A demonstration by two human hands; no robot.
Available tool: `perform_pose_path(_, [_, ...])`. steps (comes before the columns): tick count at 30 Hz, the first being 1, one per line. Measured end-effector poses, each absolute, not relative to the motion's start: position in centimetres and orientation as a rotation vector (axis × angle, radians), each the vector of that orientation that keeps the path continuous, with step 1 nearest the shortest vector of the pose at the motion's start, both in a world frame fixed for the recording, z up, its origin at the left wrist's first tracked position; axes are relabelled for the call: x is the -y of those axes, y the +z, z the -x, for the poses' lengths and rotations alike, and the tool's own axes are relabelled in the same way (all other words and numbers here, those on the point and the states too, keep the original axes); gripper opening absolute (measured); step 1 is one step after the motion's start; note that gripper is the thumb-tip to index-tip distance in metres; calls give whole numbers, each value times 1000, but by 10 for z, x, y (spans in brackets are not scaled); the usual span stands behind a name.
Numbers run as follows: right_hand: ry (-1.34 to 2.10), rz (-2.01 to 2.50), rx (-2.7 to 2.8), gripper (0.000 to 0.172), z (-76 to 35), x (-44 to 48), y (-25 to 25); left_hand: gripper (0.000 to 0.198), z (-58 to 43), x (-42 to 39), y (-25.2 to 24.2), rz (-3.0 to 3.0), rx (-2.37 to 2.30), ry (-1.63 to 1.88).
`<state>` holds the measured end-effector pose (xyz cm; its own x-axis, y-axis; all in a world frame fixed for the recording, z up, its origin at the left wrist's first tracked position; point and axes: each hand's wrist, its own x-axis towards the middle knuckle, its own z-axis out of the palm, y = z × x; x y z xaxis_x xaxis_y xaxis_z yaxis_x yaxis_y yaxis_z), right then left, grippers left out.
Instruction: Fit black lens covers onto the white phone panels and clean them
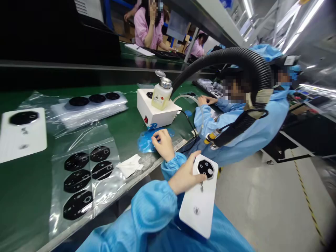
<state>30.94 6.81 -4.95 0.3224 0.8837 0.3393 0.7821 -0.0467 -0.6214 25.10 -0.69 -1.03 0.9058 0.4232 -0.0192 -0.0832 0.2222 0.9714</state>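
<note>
Holding the white phone back cover (196, 210) up in my left hand (185, 175), I grasp it by its upper edge, so the black octagonal camera piece (206, 168) on it tilts toward my eyes. The cover sits just past the edge of the tabletop (26, 217), over my lap. My right hand (164, 143) lies relaxed and unclenched, its fingers resting on crumpled blue plastic (154, 140). Near at hand, a clear sheet of black octagonal pieces (77, 185) lies flat beside a white wipe (130, 165), seemingly placed for easy reach. Farther along are a second white cover (22, 133) and a bagged stack of covers (89, 108). A white box (154, 112) carrying a dispenser bottle (161, 94) stands between me and the co-worker in a blue gown (252, 129), perhaps so we can share it. A black corrugated hose (236, 57) arches overhead, and yellow-and-black tape (307, 199) marks the floor (262, 210).
</note>
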Motion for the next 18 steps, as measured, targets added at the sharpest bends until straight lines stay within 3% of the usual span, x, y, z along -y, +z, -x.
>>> perform_pose_path(7, [117, 1782, 1580, 6, -309, -67, -50, 80, -105, 17, 33, -1146, -817, 706])
perform_pose_path(10, [72, 1710, 1581, 8, -304, -68, -45, 95, -73, 26, 47, -973, -1104, 911])
perform_pose_path(14, [80, 1543, 1612, 7, -284, -71, -32, 103, -58, 29, 51, -963, -1158, 1086])
perform_pose_path(18, [176, 1360, 1678, 12, -251, -58, -10, 98, -53, 27, 49, -927, -1129, 1142])
